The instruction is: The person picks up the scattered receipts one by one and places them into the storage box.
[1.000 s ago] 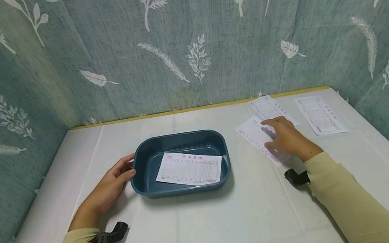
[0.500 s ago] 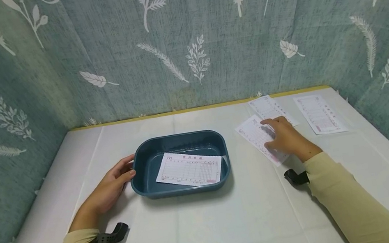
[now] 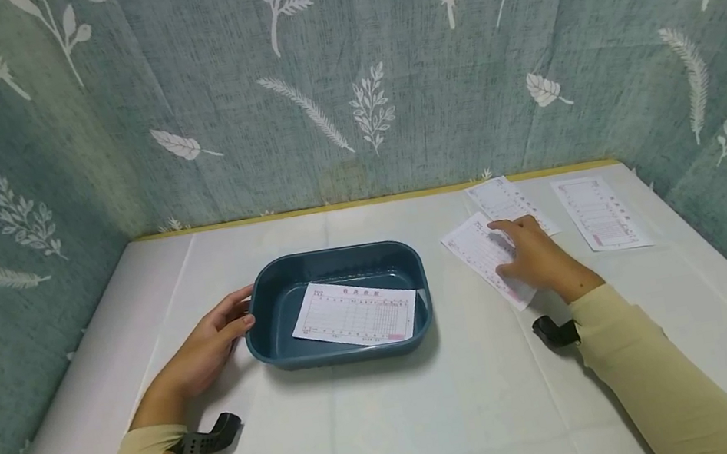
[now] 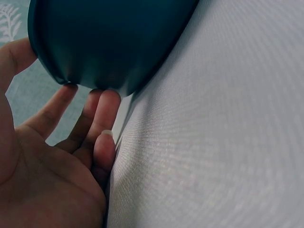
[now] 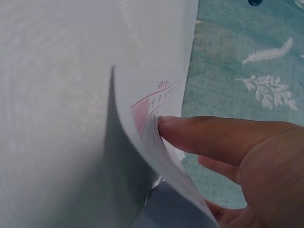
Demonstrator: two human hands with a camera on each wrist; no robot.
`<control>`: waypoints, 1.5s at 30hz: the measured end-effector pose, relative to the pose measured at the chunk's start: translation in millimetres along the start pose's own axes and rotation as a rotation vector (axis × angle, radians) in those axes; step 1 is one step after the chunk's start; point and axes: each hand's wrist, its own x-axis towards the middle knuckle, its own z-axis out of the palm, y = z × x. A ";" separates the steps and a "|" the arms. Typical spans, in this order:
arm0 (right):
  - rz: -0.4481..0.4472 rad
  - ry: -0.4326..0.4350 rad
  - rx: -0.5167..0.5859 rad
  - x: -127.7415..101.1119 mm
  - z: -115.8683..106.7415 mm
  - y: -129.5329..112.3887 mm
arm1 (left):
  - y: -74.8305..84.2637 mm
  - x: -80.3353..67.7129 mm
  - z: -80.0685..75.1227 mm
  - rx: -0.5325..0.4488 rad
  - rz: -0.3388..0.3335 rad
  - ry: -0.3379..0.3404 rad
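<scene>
- Currently my left hand (image 3: 209,347) is steadying the tray (image 3: 268,343), fingers relaxed.
- My right hand (image 3: 535,259), at 3 o'clock, is pinching a slip (image 3: 474,250); next needs lifting it clear.

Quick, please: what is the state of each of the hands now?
Left hand: open, fingers touching the dark teal plastic tray.
Right hand: lifting an edge of the white printed paper slip with curled fingers.
</scene>
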 end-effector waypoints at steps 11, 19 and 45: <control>-0.008 -0.015 0.001 -0.2 -3.2 -0.8 | 0.5 1.8 -0.6 0.021 -0.010 0.006; -0.055 0.019 0.032 -1.2 -5.1 1.4 | 5.0 2.8 -0.4 0.043 -0.025 0.002; -0.111 0.424 0.113 -3.8 -6.0 -12.3 | 2.8 -0.5 0.8 0.046 -0.038 0.007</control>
